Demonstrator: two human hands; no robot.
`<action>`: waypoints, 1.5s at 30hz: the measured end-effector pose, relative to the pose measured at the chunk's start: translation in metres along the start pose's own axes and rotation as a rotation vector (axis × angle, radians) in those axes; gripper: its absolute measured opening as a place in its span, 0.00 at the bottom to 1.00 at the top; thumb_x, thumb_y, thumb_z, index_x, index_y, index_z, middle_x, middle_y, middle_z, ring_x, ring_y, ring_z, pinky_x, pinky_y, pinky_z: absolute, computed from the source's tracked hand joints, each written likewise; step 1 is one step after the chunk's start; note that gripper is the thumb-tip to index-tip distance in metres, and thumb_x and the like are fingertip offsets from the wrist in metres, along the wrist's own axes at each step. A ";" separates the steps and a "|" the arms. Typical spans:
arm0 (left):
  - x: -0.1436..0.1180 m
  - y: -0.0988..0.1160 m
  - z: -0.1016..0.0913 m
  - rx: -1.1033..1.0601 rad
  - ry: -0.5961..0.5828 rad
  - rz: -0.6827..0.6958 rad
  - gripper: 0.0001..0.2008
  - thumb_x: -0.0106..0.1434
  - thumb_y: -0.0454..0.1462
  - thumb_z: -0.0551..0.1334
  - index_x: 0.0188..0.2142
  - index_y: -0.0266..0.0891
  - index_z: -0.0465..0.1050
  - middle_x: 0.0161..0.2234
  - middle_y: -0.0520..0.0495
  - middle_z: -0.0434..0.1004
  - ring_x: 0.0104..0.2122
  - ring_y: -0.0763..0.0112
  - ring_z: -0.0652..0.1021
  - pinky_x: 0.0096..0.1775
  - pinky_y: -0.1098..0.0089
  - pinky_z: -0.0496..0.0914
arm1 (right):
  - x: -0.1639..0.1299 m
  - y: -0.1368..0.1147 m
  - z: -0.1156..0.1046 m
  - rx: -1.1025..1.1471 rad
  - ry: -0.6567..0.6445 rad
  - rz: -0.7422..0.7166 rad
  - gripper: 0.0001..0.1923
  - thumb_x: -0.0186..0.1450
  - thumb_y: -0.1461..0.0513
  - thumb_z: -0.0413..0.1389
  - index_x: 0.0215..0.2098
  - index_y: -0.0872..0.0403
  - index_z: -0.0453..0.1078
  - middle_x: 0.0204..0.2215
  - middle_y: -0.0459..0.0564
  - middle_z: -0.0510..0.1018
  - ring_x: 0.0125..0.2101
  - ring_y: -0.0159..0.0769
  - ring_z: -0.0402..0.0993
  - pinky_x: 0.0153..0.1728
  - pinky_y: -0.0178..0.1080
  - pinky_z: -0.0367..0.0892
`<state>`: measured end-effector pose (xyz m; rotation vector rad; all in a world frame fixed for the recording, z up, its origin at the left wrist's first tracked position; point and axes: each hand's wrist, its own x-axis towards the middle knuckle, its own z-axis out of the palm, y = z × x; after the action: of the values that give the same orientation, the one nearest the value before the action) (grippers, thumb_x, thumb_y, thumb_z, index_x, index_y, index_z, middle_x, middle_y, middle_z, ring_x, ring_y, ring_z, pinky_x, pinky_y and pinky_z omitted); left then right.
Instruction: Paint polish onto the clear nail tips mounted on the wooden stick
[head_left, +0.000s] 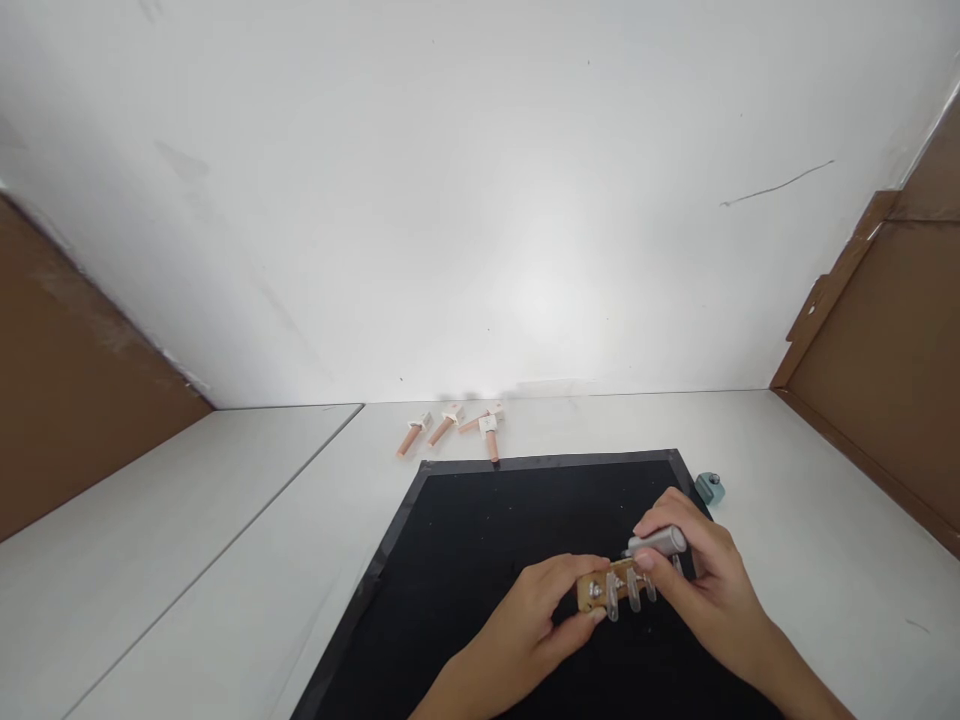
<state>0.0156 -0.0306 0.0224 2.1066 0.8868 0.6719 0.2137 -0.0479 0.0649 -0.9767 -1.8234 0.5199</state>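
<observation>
Between the thumb and fingers of my left hand (536, 620) is the left end of a small tan block (589, 602) with metal screws. Several clear plastic tabs (634, 590) stick out from the block's front. My right hand (701, 570) is closed round a short grey cylindrical tool (660, 542), which lies tilted with its narrow tip at the block's upper edge. Exactly what the tip touches is too small to tell. The right end of the block is partly hidden behind my right thumb.
A black mat (480, 540) with a taped border lies under both hands. Several pink rods with white heads (489, 440) lie beyond its far edge. A grey-green piece (709, 488) sits by the far right corner. Brown cardboard panels (892, 380) and a white wall (480, 200) surround the table.
</observation>
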 end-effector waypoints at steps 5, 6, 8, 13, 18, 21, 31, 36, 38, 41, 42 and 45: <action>0.000 0.000 0.000 -0.022 0.002 0.016 0.15 0.62 0.37 0.58 0.48 0.33 0.71 0.41 0.40 0.80 0.39 0.64 0.79 0.44 0.68 0.71 | 0.002 -0.004 -0.002 0.045 -0.054 -0.035 0.05 0.66 0.65 0.53 0.33 0.48 0.65 0.23 0.42 0.65 0.23 0.33 0.62 0.21 0.33 0.61; 0.001 0.001 0.000 -0.022 0.000 0.010 0.16 0.63 0.37 0.57 0.48 0.33 0.71 0.41 0.40 0.80 0.40 0.64 0.79 0.44 0.67 0.71 | 0.003 -0.006 -0.002 0.034 -0.072 -0.050 0.05 0.65 0.65 0.54 0.32 0.48 0.65 0.23 0.43 0.66 0.23 0.33 0.62 0.21 0.33 0.61; 0.002 0.001 0.000 -0.019 -0.011 -0.009 0.16 0.63 0.37 0.57 0.49 0.33 0.71 0.41 0.40 0.80 0.39 0.63 0.79 0.45 0.67 0.71 | 0.004 -0.008 -0.001 0.004 -0.090 -0.070 0.05 0.65 0.65 0.54 0.32 0.49 0.64 0.22 0.43 0.67 0.23 0.34 0.63 0.21 0.33 0.61; 0.002 0.000 0.000 -0.013 -0.043 -0.037 0.16 0.63 0.39 0.57 0.49 0.33 0.71 0.40 0.39 0.80 0.38 0.62 0.79 0.44 0.65 0.71 | 0.003 -0.005 0.001 -0.047 -0.010 -0.049 0.04 0.66 0.65 0.53 0.34 0.49 0.64 0.23 0.43 0.66 0.22 0.33 0.61 0.20 0.33 0.59; 0.000 0.000 0.000 -0.008 -0.027 -0.038 0.16 0.63 0.38 0.57 0.50 0.36 0.70 0.43 0.39 0.80 0.41 0.62 0.78 0.46 0.64 0.70 | 0.003 -0.005 0.000 -0.005 -0.053 -0.060 0.04 0.66 0.64 0.53 0.33 0.49 0.65 0.23 0.42 0.66 0.23 0.33 0.62 0.21 0.33 0.60; 0.000 0.000 0.000 -0.017 -0.038 -0.042 0.16 0.63 0.38 0.57 0.49 0.36 0.71 0.42 0.40 0.80 0.40 0.63 0.78 0.45 0.66 0.70 | 0.002 -0.006 0.000 -0.026 -0.084 -0.050 0.04 0.66 0.65 0.54 0.33 0.49 0.65 0.23 0.42 0.66 0.24 0.33 0.63 0.22 0.33 0.60; 0.002 -0.003 0.001 -0.359 -0.025 -0.151 0.14 0.61 0.40 0.59 0.44 0.36 0.73 0.32 0.45 0.79 0.32 0.66 0.77 0.37 0.68 0.70 | -0.001 0.007 -0.006 0.297 0.096 0.189 0.03 0.66 0.56 0.56 0.35 0.44 0.71 0.28 0.43 0.71 0.27 0.31 0.68 0.28 0.30 0.66; 0.004 -0.003 0.002 -0.795 -0.074 -0.207 0.18 0.58 0.45 0.64 0.43 0.36 0.72 0.32 0.46 0.77 0.32 0.70 0.76 0.37 0.68 0.70 | 0.007 0.011 -0.018 0.488 0.183 0.401 0.11 0.59 0.49 0.62 0.30 0.46 0.76 0.29 0.44 0.72 0.26 0.30 0.68 0.29 0.30 0.67; 0.005 -0.003 0.002 -0.899 -0.078 -0.210 0.19 0.56 0.47 0.66 0.42 0.36 0.72 0.30 0.48 0.77 0.29 0.71 0.76 0.36 0.68 0.70 | 0.010 0.011 -0.022 0.542 0.210 0.459 0.14 0.57 0.48 0.63 0.28 0.48 0.76 0.27 0.45 0.72 0.24 0.30 0.67 0.27 0.32 0.67; 0.007 -0.003 0.000 -0.987 -0.098 -0.196 0.20 0.53 0.48 0.67 0.39 0.36 0.73 0.25 0.49 0.76 0.26 0.73 0.75 0.35 0.68 0.69 | 0.012 0.010 -0.024 0.602 0.204 0.501 0.17 0.56 0.46 0.62 0.26 0.50 0.74 0.23 0.45 0.70 0.22 0.32 0.64 0.25 0.34 0.65; 0.007 -0.004 0.000 -1.006 -0.106 -0.190 0.20 0.53 0.49 0.67 0.38 0.36 0.73 0.24 0.50 0.75 0.25 0.73 0.74 0.34 0.68 0.69 | 0.012 0.009 -0.024 0.612 0.197 0.509 0.18 0.56 0.46 0.61 0.25 0.51 0.73 0.22 0.45 0.69 0.22 0.32 0.63 0.25 0.35 0.65; 0.008 -0.004 -0.001 -1.033 -0.107 -0.182 0.20 0.53 0.49 0.68 0.38 0.36 0.74 0.24 0.50 0.75 0.24 0.74 0.74 0.34 0.69 0.68 | 0.013 0.008 -0.022 0.593 0.188 0.529 0.19 0.56 0.45 0.61 0.25 0.51 0.72 0.21 0.45 0.69 0.21 0.33 0.62 0.25 0.37 0.65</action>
<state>0.0185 -0.0227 0.0212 1.1095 0.4823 0.7013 0.2337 -0.0341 0.0761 -1.0335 -1.1214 1.1705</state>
